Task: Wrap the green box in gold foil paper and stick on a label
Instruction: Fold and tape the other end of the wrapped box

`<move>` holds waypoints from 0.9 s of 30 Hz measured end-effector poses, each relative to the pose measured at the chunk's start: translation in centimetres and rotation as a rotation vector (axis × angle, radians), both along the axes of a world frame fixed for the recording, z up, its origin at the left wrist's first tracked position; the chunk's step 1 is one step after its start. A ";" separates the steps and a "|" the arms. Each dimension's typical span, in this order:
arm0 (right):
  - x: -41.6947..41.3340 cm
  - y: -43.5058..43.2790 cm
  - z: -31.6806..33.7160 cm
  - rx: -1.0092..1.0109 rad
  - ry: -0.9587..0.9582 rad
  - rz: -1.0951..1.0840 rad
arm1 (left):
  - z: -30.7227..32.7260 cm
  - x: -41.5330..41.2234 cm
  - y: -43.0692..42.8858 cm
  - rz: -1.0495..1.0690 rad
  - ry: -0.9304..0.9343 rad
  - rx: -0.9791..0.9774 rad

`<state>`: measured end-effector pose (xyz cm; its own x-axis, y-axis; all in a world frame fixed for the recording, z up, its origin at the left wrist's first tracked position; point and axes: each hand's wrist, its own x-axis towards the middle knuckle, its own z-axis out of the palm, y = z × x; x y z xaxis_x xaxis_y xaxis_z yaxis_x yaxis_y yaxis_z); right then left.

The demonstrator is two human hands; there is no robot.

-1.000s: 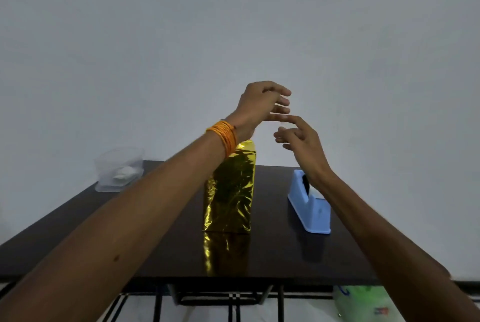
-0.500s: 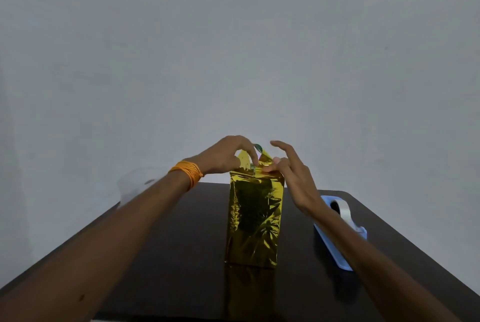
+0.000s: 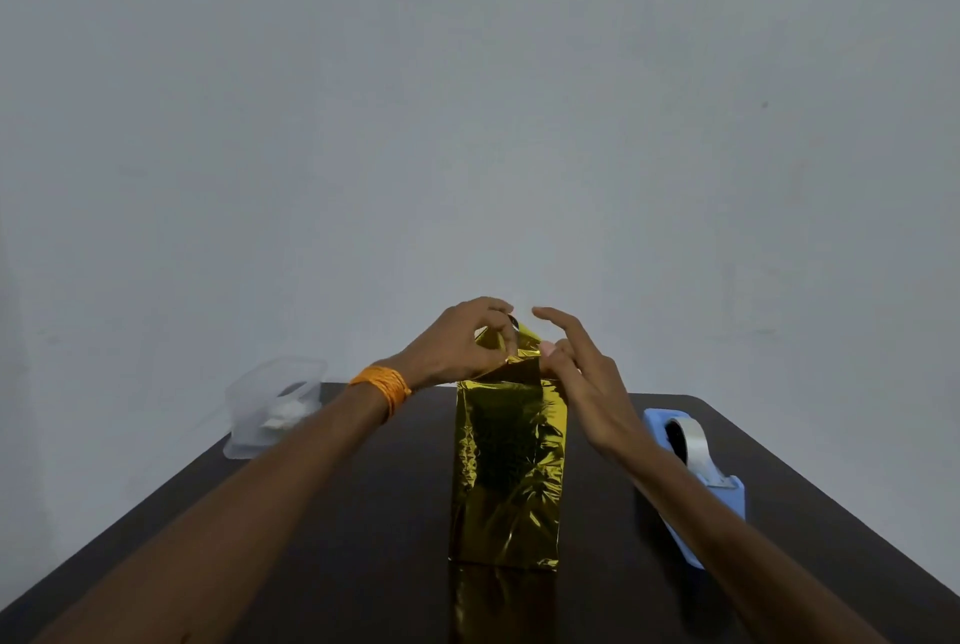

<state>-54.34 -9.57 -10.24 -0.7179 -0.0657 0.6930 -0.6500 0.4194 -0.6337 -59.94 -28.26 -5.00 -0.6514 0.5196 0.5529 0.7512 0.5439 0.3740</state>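
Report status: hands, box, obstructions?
Left hand and right hand pinching top folds of upright gold foil-wrapped box. No label visible. Nothing blocking.

Both bare forearms reach forward and converge at the middle. The left grip point(image 3: 467, 344) curls its fingers and pinches the top of the foil point(image 3: 509, 461) — the right grip point(image 3: 587, 383) pinches just beside it, index finger lifted straight.
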 end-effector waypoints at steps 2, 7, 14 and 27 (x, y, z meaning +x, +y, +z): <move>0.0 0.0 0.1 -0.004 -0.002 -0.003 | -0.3 0.0 -0.2 -0.035 -0.062 0.108; 0.0 0.0 0.1 0.014 -0.011 -0.008 | -0.5 0.3 -1.2 -0.001 -0.196 0.606; -0.2 0.1 0.2 -0.015 -0.018 -0.007 | -3.1 1.7 -2.7 0.111 -0.368 0.792; 0.2 0.1 0.3 -0.006 -0.020 -0.008 | -2.4 2.3 -2.3 -0.050 -0.632 0.477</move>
